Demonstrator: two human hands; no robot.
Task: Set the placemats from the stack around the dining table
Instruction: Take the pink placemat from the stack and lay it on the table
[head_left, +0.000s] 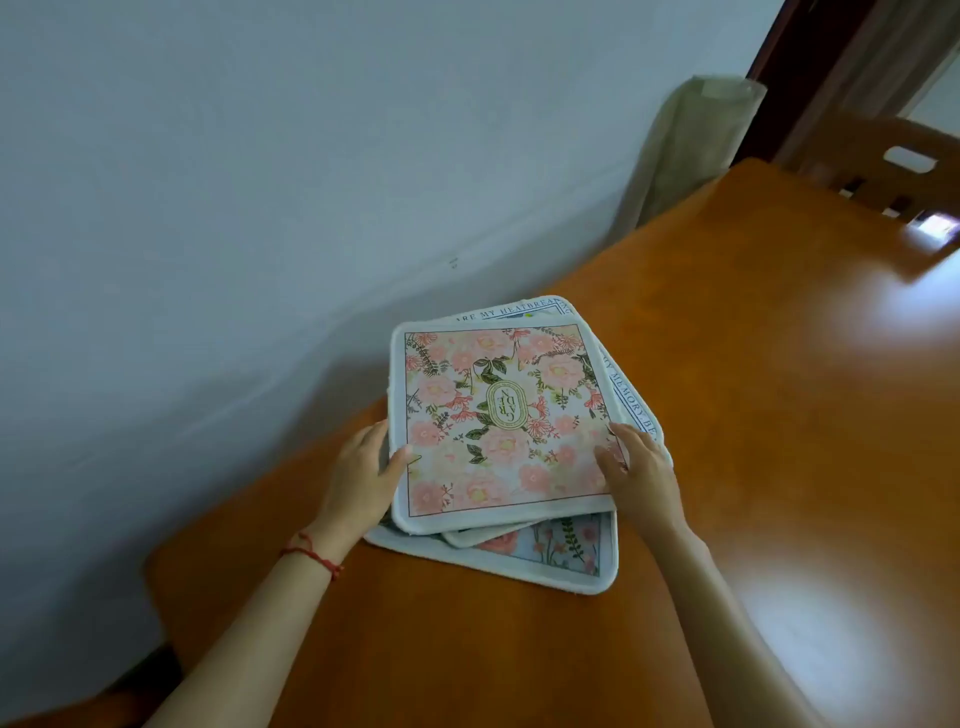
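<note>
A loose stack of square placemats lies on the wooden dining table (779, 415) close to its wall-side edge. The top placemat (493, 415) has pink flowers, green leaves and a white border. Under it a placemat with blue lettering (631, 387) pokes out at the right and back, and a pale blue floral placemat (566, 551) sticks out at the front. My left hand (363, 475) grips the top placemat's left edge, thumb on top. My right hand (641, 467) holds its right edge, fingers over the corner.
A white wall runs along the table's left side. A wooden chair (883, 166) stands at the far end of the table, with a pale curtain or cloth (691, 145) against the wall beside it. The table stretches away to the right and front.
</note>
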